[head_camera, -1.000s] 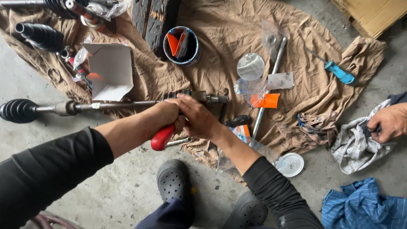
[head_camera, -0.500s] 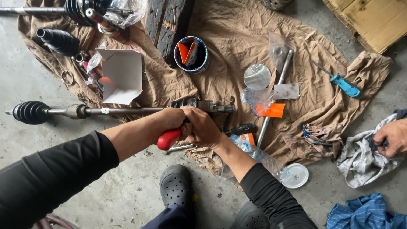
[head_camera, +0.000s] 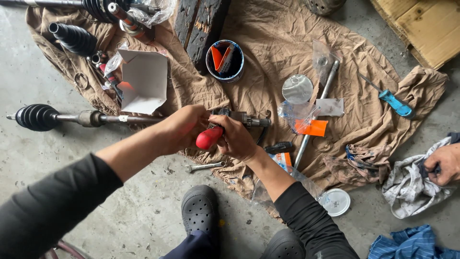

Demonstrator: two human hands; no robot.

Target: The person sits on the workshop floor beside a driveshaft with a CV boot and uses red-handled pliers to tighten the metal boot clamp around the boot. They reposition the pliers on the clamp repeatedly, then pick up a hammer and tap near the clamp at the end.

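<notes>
A long drive shaft [head_camera: 110, 117] with a black rubber boot [head_camera: 36, 117] at its left end lies across a brown cloth [head_camera: 268, 43] on the concrete floor. My left hand [head_camera: 184, 127] grips the shaft close to its splined joint end [head_camera: 249, 120]. My right hand [head_camera: 235, 139] is closed around a red-handled tool [head_camera: 209, 137] pressed against that joint. The tool's tip is hidden between my hands.
A small wrench [head_camera: 206, 166] lies by my grey shoes [head_camera: 200, 211]. On the cloth are a blue tin [head_camera: 225, 61], white box [head_camera: 143, 79], metal rod [head_camera: 316, 110], blue screwdriver [head_camera: 395, 103], black boots [head_camera: 74, 37]. Another person's hand [head_camera: 443, 163] holds a rag at right.
My view has shifted, so everything sits lower and further right in frame. Both hands stay on the shaft joint with the red-handled tool; the red handle now shows more between them.
</notes>
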